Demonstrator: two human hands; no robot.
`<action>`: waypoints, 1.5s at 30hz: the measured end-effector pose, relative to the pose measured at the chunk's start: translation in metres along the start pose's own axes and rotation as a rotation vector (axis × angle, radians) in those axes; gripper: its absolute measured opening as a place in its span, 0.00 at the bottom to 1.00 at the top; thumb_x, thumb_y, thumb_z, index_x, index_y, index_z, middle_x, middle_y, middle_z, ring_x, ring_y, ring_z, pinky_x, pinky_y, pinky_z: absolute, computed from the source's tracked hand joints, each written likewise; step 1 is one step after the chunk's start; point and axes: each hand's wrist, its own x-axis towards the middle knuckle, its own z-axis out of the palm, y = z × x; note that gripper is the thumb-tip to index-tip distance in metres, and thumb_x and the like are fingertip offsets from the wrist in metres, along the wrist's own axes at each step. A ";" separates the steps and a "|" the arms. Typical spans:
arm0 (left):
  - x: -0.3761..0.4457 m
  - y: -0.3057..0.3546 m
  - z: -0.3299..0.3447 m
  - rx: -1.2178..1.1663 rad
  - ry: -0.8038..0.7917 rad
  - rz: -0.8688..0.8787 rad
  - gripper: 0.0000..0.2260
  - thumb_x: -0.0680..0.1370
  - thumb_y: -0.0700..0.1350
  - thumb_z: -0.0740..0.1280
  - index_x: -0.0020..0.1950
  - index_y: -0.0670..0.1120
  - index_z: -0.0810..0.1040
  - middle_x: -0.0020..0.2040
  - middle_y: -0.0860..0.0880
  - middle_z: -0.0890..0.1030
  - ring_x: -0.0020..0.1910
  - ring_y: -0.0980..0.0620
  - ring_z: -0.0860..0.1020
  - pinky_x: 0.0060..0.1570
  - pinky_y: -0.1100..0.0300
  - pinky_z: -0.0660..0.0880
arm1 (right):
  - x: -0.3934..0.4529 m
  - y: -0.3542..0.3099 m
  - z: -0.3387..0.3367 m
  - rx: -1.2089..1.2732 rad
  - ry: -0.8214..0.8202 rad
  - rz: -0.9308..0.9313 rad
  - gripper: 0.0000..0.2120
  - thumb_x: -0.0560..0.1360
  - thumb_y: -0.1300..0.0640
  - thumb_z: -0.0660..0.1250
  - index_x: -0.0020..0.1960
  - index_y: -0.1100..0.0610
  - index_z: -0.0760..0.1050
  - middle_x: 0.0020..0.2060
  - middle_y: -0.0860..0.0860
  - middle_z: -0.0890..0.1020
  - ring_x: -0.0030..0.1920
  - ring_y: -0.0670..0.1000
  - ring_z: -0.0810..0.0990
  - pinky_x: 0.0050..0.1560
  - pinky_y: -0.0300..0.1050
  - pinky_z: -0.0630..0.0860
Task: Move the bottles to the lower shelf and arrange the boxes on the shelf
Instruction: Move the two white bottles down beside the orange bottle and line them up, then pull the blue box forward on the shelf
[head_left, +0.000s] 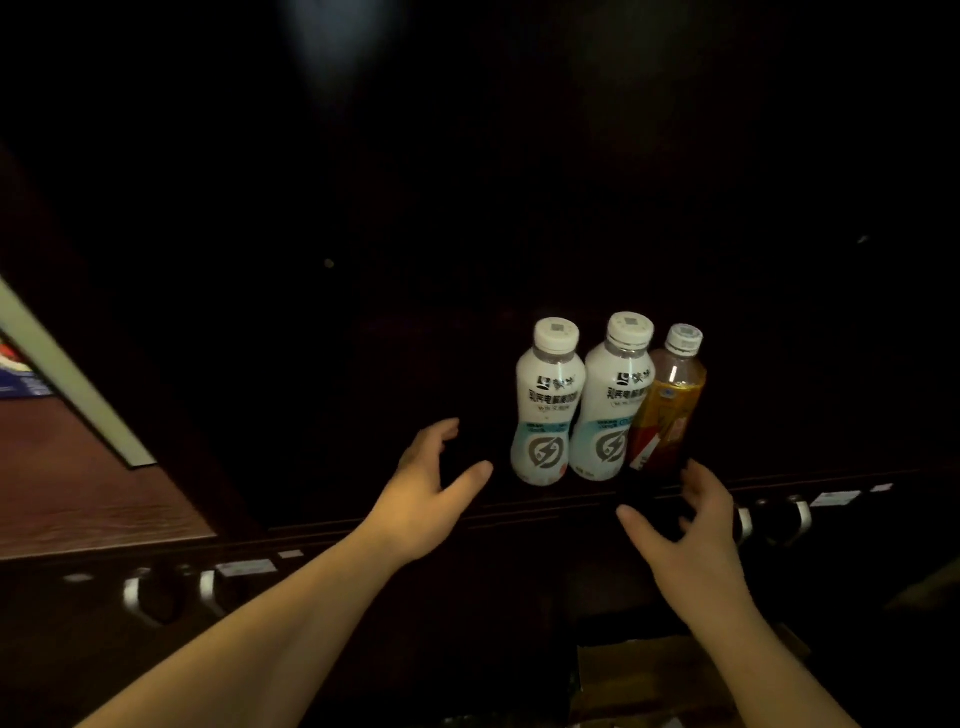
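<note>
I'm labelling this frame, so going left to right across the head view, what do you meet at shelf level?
Box with blue print → left hand → first white bottle → second white bottle → amber bottle.

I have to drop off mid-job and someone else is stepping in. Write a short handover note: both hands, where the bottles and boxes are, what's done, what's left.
Left hand: open, empty, just left of the bottles, touching nothing.
Right hand: open, empty, fingers spread just below the amber bottle, not gripping it.
Bottles: two white bottles and the amber one stand upright in a tight row on a dark shelf.
Boxes: one box edge shows at far left on a wooden surface; a cardboard box sits dimly below.
Done or left: too dark to tell which shelf this is, so check bottle placement first. Box arranging looks unfinished.
</note>
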 end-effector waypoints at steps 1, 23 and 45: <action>-0.009 0.000 -0.014 0.039 0.003 0.028 0.37 0.71 0.71 0.60 0.77 0.56 0.62 0.73 0.57 0.68 0.71 0.58 0.65 0.62 0.62 0.63 | -0.011 -0.010 0.009 0.003 -0.017 -0.010 0.46 0.63 0.34 0.74 0.75 0.41 0.58 0.72 0.43 0.64 0.70 0.45 0.65 0.67 0.46 0.66; -0.260 -0.192 -0.569 0.405 0.394 -0.108 0.34 0.76 0.69 0.59 0.79 0.63 0.52 0.80 0.54 0.58 0.77 0.47 0.57 0.71 0.47 0.58 | -0.231 -0.340 0.431 0.197 -0.527 -0.355 0.39 0.65 0.32 0.64 0.74 0.42 0.61 0.72 0.48 0.70 0.68 0.52 0.72 0.63 0.45 0.67; 0.016 -0.325 -0.754 -0.311 0.581 -0.272 0.30 0.81 0.61 0.60 0.80 0.61 0.50 0.80 0.45 0.59 0.75 0.44 0.63 0.64 0.48 0.66 | -0.004 -0.455 0.675 0.356 -0.208 -0.024 0.41 0.75 0.38 0.69 0.80 0.39 0.51 0.81 0.49 0.59 0.76 0.56 0.64 0.72 0.60 0.65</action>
